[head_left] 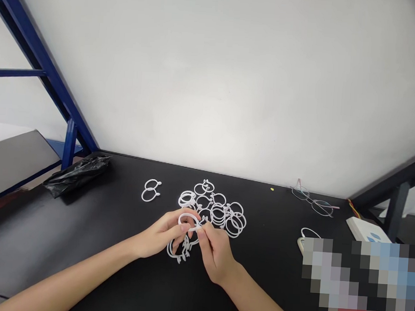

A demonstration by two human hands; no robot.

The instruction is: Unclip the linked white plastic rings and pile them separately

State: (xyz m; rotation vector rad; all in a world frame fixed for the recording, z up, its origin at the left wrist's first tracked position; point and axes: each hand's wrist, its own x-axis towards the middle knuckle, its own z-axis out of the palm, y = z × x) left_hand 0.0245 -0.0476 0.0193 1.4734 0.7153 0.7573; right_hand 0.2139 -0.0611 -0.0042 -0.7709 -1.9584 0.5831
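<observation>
Both hands meet at one thin white ring (181, 216) with a small clasp end, held just above the black table. My left hand (161, 235) pinches its near left side between thumb and fingers. On the right side, the fingertips of my right hand (216, 253) grip near the clasp, partly hiding it. Behind the hands lies a loose pile of similar white rings (218, 214), many overlapping. Several more rings (169, 252) lie below the left fingers, partly covered. Farther left, two rings (149, 195) lie together, apart from the pile.
A black plastic bag (80, 172) lies at the table's back left, near a blue metal frame (53, 73). Eyeglasses (311, 200) rest at the back right. Beyond them are a white box (366, 229), another ring (309, 230) and a pixelated area. A white wall stands behind.
</observation>
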